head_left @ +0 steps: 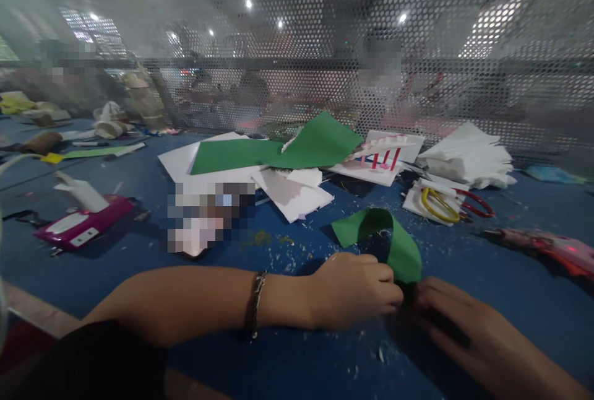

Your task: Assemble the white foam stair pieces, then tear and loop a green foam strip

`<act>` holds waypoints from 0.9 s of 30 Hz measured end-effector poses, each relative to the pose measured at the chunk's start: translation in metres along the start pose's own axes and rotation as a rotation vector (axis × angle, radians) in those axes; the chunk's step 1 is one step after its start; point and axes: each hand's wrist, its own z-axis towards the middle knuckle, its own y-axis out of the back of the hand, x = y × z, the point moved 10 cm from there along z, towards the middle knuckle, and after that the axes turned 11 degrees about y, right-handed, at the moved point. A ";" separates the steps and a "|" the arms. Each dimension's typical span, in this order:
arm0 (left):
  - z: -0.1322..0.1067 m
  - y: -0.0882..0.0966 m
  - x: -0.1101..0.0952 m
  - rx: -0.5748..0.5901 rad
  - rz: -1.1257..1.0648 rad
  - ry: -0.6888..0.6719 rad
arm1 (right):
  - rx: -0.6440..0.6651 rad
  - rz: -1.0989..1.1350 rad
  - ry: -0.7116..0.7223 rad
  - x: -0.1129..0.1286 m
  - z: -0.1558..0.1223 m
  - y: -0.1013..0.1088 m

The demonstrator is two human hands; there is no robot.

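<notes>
A curled strip of green paper (404,250) stands bent in a loop above the blue table. My left hand (355,291), with a bracelet at its wrist, is closed at the strip's near end, fingers curled in. Close beside it on the right, my right hand (450,316) pinches at the same end, its fingertips nearly meeting those of the left. Shadow hides the exact spot where the fingers grip. Beyond the loop lie larger green paper sheets (322,141) on white paper.
A purple power strip (88,223) lies at left. Near it is a phone-like object (204,233), partly blurred out. Yellow-handled scissors (439,205) and a pink glue gun (552,248) are at right. White crumpled paper (468,155) sits before a perforated metal screen (297,34).
</notes>
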 end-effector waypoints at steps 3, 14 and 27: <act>0.002 -0.002 0.000 0.004 -0.011 0.003 | -0.023 -0.008 0.033 0.001 0.000 0.001; 0.003 0.006 0.002 -0.025 0.010 -0.008 | -0.051 -0.081 0.083 0.006 0.002 0.008; 0.004 0.003 0.002 -0.021 0.043 -0.018 | -0.056 -0.051 0.075 0.003 0.003 0.010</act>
